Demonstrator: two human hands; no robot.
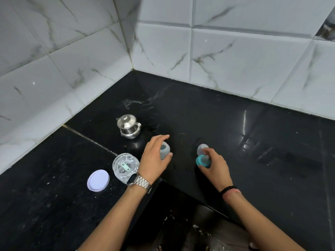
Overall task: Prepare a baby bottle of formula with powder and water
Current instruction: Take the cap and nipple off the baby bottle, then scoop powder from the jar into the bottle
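Bottle (164,150) upright inside left hand's (154,160) grip (thumb side).

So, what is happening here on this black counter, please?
A person prepares a baby bottle. The left hand is around the open grey-blue baby bottle, which stands upright on the black stone counter. The right hand holds the teal screw collar. Beside them are an open clear powder jar, its white round lid and a small steel lidded pot.
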